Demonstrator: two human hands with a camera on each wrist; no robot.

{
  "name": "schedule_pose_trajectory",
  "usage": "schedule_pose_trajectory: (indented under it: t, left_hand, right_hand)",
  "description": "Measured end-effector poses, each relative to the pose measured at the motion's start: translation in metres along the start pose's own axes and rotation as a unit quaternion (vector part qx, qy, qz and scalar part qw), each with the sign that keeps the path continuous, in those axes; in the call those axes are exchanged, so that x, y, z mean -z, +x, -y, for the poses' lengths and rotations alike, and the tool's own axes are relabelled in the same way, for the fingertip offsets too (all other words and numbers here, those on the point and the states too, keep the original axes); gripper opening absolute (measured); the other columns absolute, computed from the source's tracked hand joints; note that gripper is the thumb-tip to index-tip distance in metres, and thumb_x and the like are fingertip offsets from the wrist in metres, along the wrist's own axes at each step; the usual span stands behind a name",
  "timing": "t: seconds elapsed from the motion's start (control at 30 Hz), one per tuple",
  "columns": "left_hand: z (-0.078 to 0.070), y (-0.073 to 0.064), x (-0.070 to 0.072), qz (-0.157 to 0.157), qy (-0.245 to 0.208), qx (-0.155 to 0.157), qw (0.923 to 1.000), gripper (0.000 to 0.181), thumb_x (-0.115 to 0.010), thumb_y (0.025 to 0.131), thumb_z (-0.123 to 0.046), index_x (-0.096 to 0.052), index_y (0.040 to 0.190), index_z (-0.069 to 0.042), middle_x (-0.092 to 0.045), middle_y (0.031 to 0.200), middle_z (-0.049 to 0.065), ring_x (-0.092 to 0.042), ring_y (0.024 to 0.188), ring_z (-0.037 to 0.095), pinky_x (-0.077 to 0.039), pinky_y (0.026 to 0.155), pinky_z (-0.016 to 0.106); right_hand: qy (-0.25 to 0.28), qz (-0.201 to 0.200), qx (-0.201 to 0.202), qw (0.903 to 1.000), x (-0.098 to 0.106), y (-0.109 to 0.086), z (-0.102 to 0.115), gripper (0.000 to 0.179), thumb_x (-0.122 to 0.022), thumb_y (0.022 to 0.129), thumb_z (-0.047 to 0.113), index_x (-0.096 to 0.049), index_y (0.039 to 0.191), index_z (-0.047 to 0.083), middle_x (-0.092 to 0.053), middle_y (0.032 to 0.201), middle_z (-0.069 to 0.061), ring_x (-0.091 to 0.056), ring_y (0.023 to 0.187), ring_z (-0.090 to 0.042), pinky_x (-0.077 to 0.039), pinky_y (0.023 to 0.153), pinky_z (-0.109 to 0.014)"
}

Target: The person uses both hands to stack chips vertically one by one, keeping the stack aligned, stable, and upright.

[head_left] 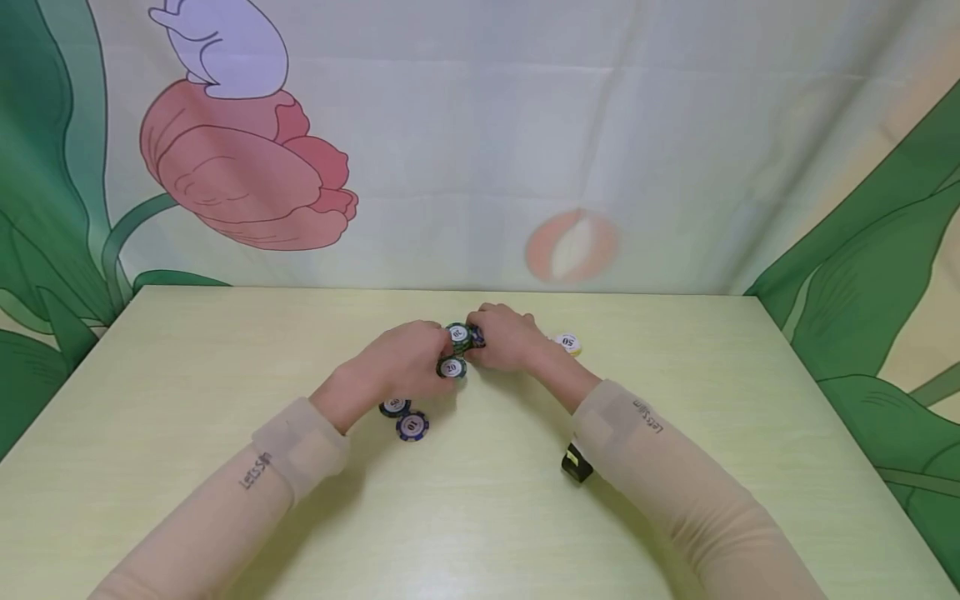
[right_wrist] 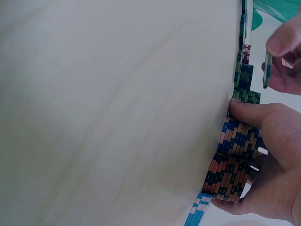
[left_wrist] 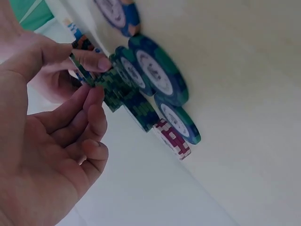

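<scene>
My left hand (head_left: pixel 405 358) pinches a green-edged poker chip (right_wrist: pixel 268 70) between thumb and fingertips, close over a stack of green chips (right_wrist: pixel 247 96). Alongside, my right hand (head_left: pixel 506 337) grips a row of stacked chips. Its thumb lies against the green stack, and its other fingers curl behind a blue-and-tan stack (right_wrist: pixel 239 137) and a black-and-orange stack (right_wrist: pixel 226 176). Several loose green chips (left_wrist: pixel 157 70) lie near the left hand, with a red-and-white stack (left_wrist: pixel 171 139) beyond them.
Two dark chips, one a purple-edged chip (head_left: pixel 412 426), lie below the left wrist. A white-and-yellow chip (head_left: pixel 569 342) shows beyond the right wrist. By the right sleeve is a small black object (head_left: pixel 577 462). A printed curtain (head_left: pixel 450 167) hangs behind the table (head_left: pixel 480 517).
</scene>
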State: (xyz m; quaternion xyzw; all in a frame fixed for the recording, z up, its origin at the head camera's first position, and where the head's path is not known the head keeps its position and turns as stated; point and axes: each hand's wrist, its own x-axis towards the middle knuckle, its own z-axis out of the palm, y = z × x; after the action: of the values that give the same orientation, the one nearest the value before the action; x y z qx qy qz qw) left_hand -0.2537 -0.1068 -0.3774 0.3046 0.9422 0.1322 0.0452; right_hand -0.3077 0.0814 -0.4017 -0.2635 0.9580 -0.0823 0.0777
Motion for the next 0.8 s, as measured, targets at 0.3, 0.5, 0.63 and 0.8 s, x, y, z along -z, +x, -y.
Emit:
schedule_pose_trajectory:
  t: [0.3,0.5,0.63,0.8]
  left_hand:
    - [0.005,0.009,0.002,-0.023,-0.002,0.039,0.999,0.026,-0.079,0.084,-0.023,-0.067,0.095,-0.003,-0.061,0.088,0.004,-0.056,0.077,0.019,-0.05,0.069,0.032]
    - [0.009,0.013,-0.001,-0.033,-0.004,0.054,0.9979,0.026,-0.078,0.084,-0.021,-0.067,0.097,-0.002,-0.061,0.09,0.006,-0.057,0.078,0.02,-0.052,0.071,0.033]
    - [0.012,0.016,-0.002,-0.041,-0.007,0.061,0.9973,0.025,-0.077,0.084,-0.019,-0.068,0.1,-0.002,-0.06,0.092,0.007,-0.056,0.079,0.021,-0.052,0.072,0.034]
    - [0.013,0.019,-0.002,-0.045,-0.003,0.063,0.997,0.024,-0.076,0.084,-0.017,-0.07,0.102,-0.002,-0.06,0.093,0.008,-0.056,0.08,0.022,-0.051,0.071,0.035]
  right_hand:
    - [-0.009,-0.001,0.005,0.9999,-0.001,0.0,-0.001,0.037,-0.075,0.095,0.035,-0.066,0.122,0.011,-0.062,0.12,-0.007,-0.058,0.111,-0.025,-0.049,0.085,-0.057]
    - [-0.007,0.001,0.002,1.0,0.0,0.0,0.0,0.037,-0.075,0.095,0.035,-0.066,0.122,0.012,-0.062,0.121,-0.007,-0.057,0.112,-0.025,-0.049,0.086,-0.057]
    - [-0.006,0.001,0.0,1.0,0.0,0.0,0.0,0.037,-0.075,0.095,0.036,-0.066,0.122,0.012,-0.062,0.122,-0.007,-0.057,0.112,-0.025,-0.048,0.086,-0.058]
    - [-0.007,0.002,0.002,1.0,0.0,0.0,0.0,0.037,-0.075,0.095,0.036,-0.066,0.122,0.012,-0.062,0.122,-0.007,-0.057,0.113,-0.025,-0.048,0.086,-0.059]
